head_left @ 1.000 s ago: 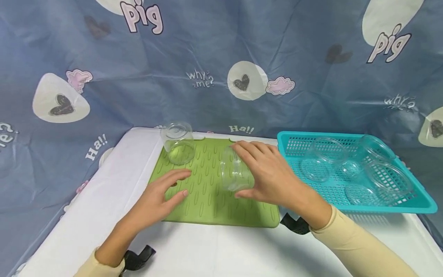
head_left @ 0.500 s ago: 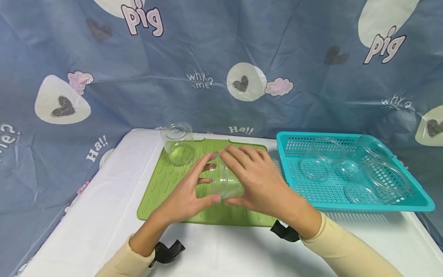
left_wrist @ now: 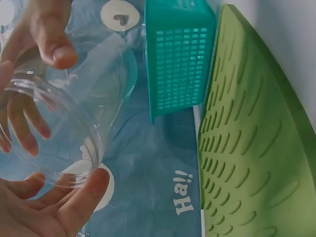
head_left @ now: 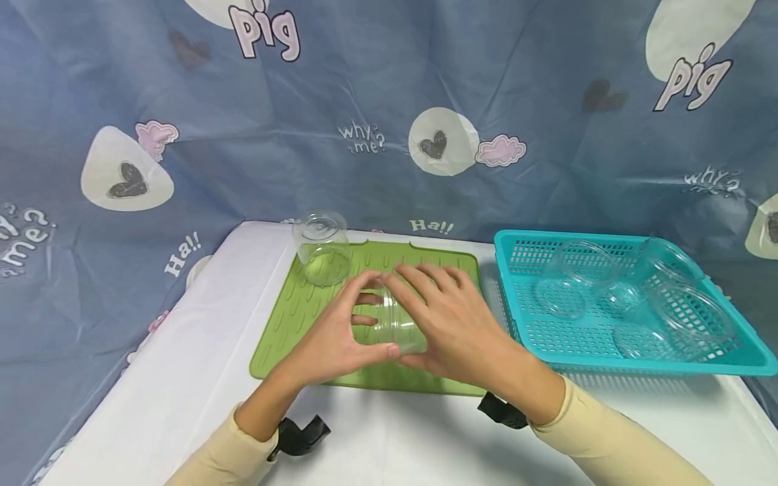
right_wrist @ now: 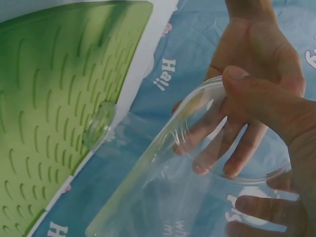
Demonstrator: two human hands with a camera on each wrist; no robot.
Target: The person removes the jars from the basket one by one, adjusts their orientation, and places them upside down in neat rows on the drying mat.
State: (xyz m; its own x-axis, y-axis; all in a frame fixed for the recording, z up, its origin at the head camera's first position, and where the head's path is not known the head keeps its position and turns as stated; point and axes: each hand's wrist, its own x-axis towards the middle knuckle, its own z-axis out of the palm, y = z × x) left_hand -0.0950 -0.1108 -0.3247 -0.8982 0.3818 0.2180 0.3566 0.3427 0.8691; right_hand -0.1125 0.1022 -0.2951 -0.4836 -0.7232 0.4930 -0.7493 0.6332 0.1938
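Both hands hold a clear plastic jar (head_left: 404, 327) on its side, above the green ridged mat (head_left: 298, 317). My left hand (head_left: 331, 344) is at the mouth end, thumb below and fingers curved around the rim. From the other side my right hand (head_left: 452, 317) grips the jar's body, thumb low and fingers over the top. In the left wrist view the jar's ringed neck (left_wrist: 54, 98) faces the left hand. The right palm hides the jar's base in the head view. A second clear jar (head_left: 322, 246) stands upside down on the mat's far left corner.
A turquoise slotted basket (head_left: 608, 366) stands at the right, with several clear jars (head_left: 687, 314) in it. White cloth (head_left: 377, 432) covers the table. A blue printed curtain (head_left: 304, 81) hangs right behind.
My left hand has moved right and taken hold of the jar's mouth end. The right hand has brought the jar slightly left and nearer. In the last half second both hands barely moved.
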